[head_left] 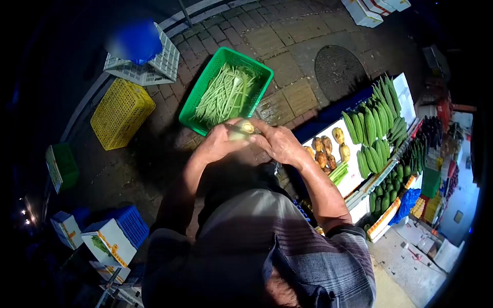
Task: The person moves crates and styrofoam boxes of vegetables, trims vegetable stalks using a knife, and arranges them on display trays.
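Above the near edge of a green basket [205,80], my two hands meet around a pale vegetable [247,127] with a yellowish cut end. My left hand [220,142] has its fingers wrapped round the pale body from the left. On the right, my right hand [277,145] is closed close to the cut end, with a thin dark item between the hands, too small to name. Long pale green beans [221,97] and a thicker green stalk lie inside the basket.
Ridged green gourds [371,126] and brown-yellow roots [322,149] lie on a white stall board at right. Cucumbers [386,192] fill a box below them. At left stand a yellow crate [120,115], a grey crate [167,56] and white foam boxes [108,241].
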### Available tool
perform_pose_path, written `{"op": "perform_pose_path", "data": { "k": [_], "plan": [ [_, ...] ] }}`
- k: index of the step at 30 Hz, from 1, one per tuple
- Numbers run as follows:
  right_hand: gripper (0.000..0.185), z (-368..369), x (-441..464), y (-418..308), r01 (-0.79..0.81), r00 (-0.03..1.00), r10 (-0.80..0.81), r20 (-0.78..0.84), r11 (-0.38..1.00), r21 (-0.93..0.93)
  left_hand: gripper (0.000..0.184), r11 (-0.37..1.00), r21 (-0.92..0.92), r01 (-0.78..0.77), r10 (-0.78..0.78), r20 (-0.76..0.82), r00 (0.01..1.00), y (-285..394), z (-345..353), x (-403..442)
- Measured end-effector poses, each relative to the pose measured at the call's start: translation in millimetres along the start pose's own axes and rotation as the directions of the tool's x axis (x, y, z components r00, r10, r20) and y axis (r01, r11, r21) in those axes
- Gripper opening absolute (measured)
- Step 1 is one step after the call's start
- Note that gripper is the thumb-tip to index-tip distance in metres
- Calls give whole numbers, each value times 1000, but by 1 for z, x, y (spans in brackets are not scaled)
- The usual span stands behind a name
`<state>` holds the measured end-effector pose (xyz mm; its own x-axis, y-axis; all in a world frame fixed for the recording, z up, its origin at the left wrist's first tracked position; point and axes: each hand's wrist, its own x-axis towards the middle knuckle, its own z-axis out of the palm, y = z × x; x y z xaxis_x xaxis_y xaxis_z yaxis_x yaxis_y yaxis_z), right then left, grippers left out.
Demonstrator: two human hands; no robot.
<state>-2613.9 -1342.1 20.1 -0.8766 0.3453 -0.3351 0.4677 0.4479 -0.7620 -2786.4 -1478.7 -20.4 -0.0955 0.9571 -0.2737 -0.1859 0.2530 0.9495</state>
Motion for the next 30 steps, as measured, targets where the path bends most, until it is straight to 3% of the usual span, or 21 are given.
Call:
{"op": "perform_pose_path", "data": {
  "k": [10, 14, 15, 17, 18, 21, 22, 25, 26, 30],
  "plan": [
    [45, 4, 2, 8, 67, 997, -66, -40, 998, 13, 43, 990, -141, -29, 26, -25, 999, -14, 0, -5],
    [43, 6, 0, 12, 58, 997, -60, -48, 997, -45, 47, 991, -73, -110, 103, -102, 990, -26, 3, -2],
    [42, 6, 1, 9, 66, 997, -67, -47, 997, -33, 48, 1000, 8, -7, 7, -70, 997, -22, -3, -6],
    [42, 13, 4, 13, 155, 979, -155, -131, 988, -12, 49, 994, 107, -26, 33, -57, 998, -29, -7, -8],
    [40, 12, 3, 14, 143, 984, -145, -104, 989, -21, 44, 999, -45, -12, 9, -79, 997, -37, -5, -6],
    [40, 12, 5, 16, 52, 998, -51, -36, 998, 20, 39, 999, 7, 36, -35, -95, 995, -22, -5, -11],
    [41, 18, 6, 20, 87, 995, -84, -58, 995, 44, 36, 994, 112, 13, 0, -113, 994, -25, -7, -11],
    [42, 25, 13, 29, 76, 997, -76, -30, 997, 2, 40, 1000, 2, 23, -23, -150, 988, -26, -8, -15],
    [41, 29, 14, 41, 38, 999, -35, -40, 998, 54, 46, 980, -198, -12, -23, -177, 984, -24, -6, -16],
    [54, 52, 41, 83, 43, 991, -34, -133, 997, 69, 56, 995, -93, -25, 2, -235, 972, -24, -22, -31]
  ]
}}
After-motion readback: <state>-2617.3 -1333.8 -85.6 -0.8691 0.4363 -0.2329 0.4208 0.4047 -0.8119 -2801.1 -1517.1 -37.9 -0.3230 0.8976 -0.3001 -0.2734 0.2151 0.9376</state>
